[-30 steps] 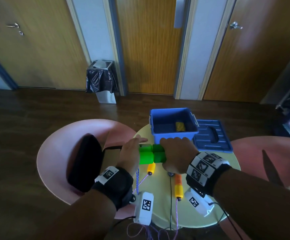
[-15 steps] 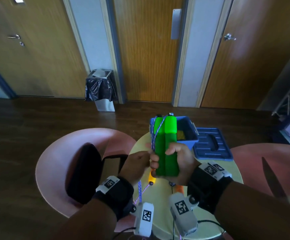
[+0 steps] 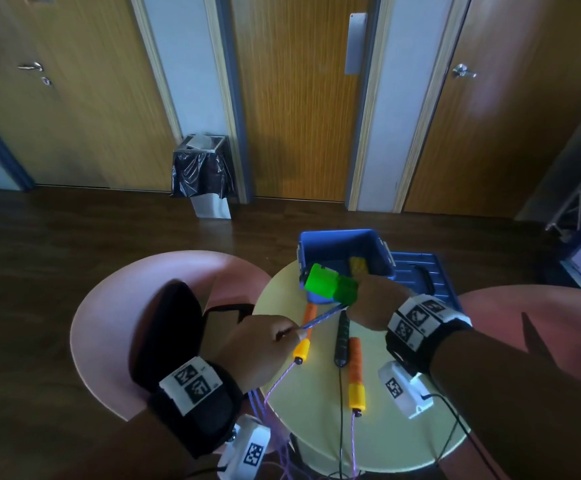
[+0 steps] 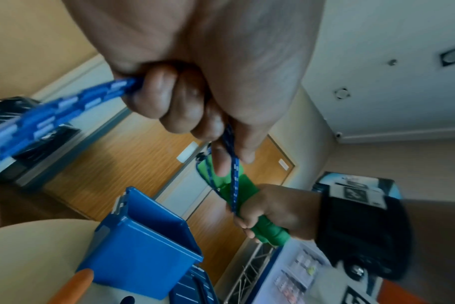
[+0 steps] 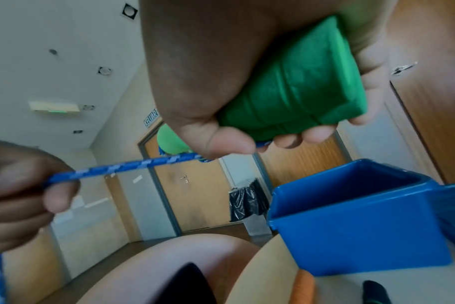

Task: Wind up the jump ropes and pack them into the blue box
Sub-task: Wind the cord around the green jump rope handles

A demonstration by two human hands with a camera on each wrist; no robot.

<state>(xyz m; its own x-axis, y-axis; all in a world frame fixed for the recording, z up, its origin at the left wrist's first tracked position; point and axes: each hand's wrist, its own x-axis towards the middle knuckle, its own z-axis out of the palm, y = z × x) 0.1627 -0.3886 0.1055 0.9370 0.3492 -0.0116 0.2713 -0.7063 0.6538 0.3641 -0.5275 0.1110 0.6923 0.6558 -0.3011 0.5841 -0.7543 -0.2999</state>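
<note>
My right hand [image 3: 368, 301] grips the two green handles [image 3: 330, 284] of a jump rope side by side, just in front of the open blue box [image 3: 344, 244]. My left hand [image 3: 268, 336] pinches that rope's blue cord [image 3: 320, 320], which runs taut from the handles to my fingers [image 4: 169, 98]. The right wrist view shows the green handles [image 5: 294, 86] in my fist and the blue cord [image 5: 133, 166] stretched toward the left hand. A yellow object [image 3: 358, 265] lies inside the box. Two orange-handled rope ends [image 3: 355, 372] and a black handle [image 3: 341, 337] lie on the round table [image 3: 386, 445].
The blue lid [image 3: 420, 275] lies right of the box. Pink chairs [image 3: 109, 323] flank the small table, the left one holding a black bag [image 3: 164, 337]. Purple cord [image 3: 278, 382] hangs over the table's front edge. A bin [image 3: 202, 171] stands by the doors.
My right hand has tipped the green handles from upright down to a slant near the box. My left hand has drawn the blue cord out to the lower left.
</note>
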